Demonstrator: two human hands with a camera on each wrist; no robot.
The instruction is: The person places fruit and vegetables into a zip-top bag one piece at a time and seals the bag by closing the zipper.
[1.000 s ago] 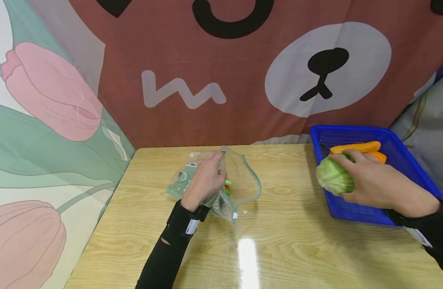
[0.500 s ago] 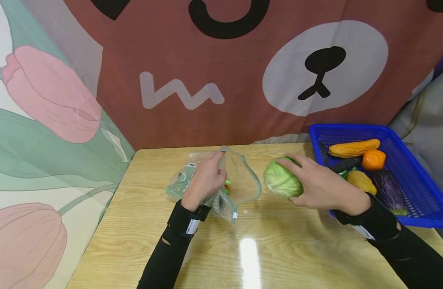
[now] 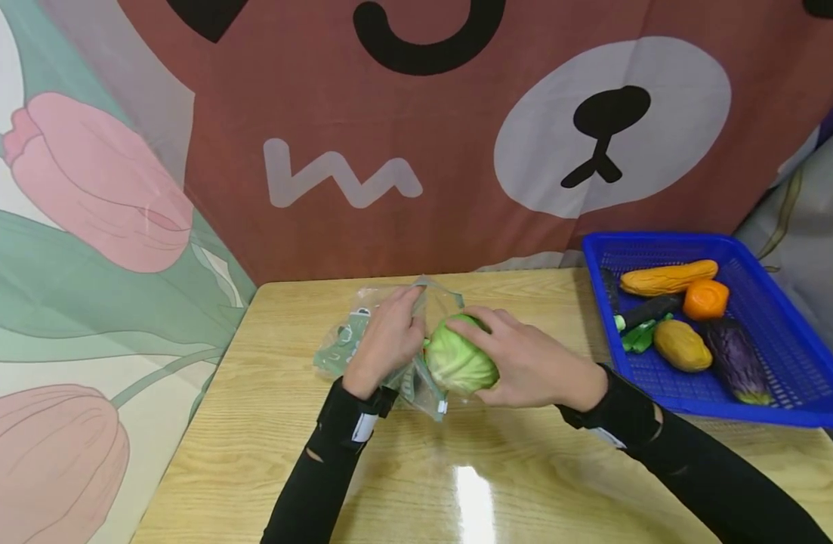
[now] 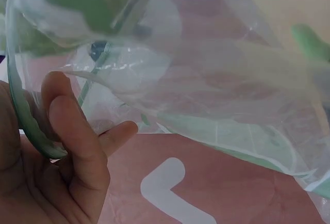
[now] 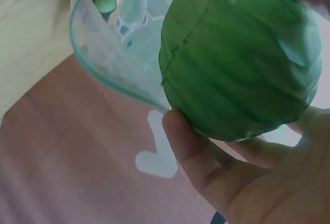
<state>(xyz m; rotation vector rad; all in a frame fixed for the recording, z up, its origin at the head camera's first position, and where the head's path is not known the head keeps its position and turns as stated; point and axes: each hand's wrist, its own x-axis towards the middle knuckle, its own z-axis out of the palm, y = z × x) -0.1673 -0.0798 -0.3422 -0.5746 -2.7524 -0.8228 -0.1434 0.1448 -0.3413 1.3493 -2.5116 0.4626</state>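
Note:
A round green cabbage (image 3: 457, 363) is gripped by my right hand (image 3: 528, 361), fingers and thumb spread around its side. It overlaps the open mouth of a clear zip bag (image 3: 340, 349) with a green print, which lies on the table. My left hand (image 3: 387, 336) holds the bag's upper edge, its fingers curled over the green-trimmed rim (image 4: 31, 123) in the left wrist view. From the right wrist view, the cabbage (image 5: 240, 59) sits right at the bag's rim (image 5: 98, 74), and a small green-and-red item (image 5: 105, 3) shows inside the bag.
A blue plastic basket (image 3: 806, 378) stands at the table's right. It holds a long orange-yellow vegetable (image 3: 667, 278), an orange one (image 3: 705, 300), a purple eggplant (image 3: 735, 359), a yellow oval one (image 3: 683, 346) and a dark long one (image 3: 650, 310). A printed cloth (image 3: 457, 151) hangs behind the table.
My right hand has carried the cabbage left from over the basket to the bag's mouth. My left hand has stayed at the bag's edge.

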